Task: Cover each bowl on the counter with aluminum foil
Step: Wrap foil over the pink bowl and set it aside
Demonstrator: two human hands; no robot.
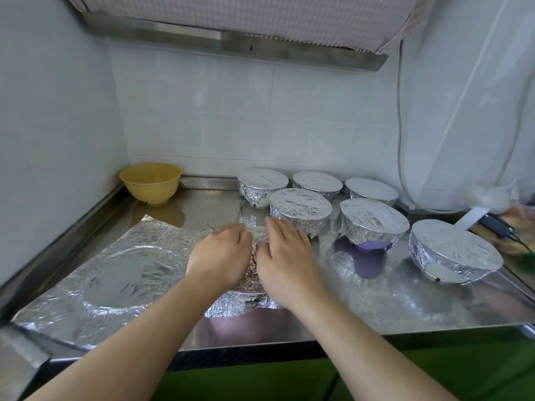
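My left hand (221, 256) and my right hand (285, 256) lie palm-down, side by side, on crinkled foil over a bowl (240, 305) at the counter's front middle; the bowl itself is hidden under foil and hands. A loose foil sheet (110, 273) with a round rim imprint lies flat to the left. An uncovered yellow bowl (150, 182) stands in the back left corner. Several foil-covered bowls stand to the right, among them one just behind my hands (301, 208), a purple one (373, 224) and the rightmost one (451, 251).
The steel counter (376, 308) ends in a front edge near me, with green cabinet fronts below. Tiled walls close the left and back. A range hood (231, 41) hangs overhead. Cables and dark small items (495, 224) lie at the far right.
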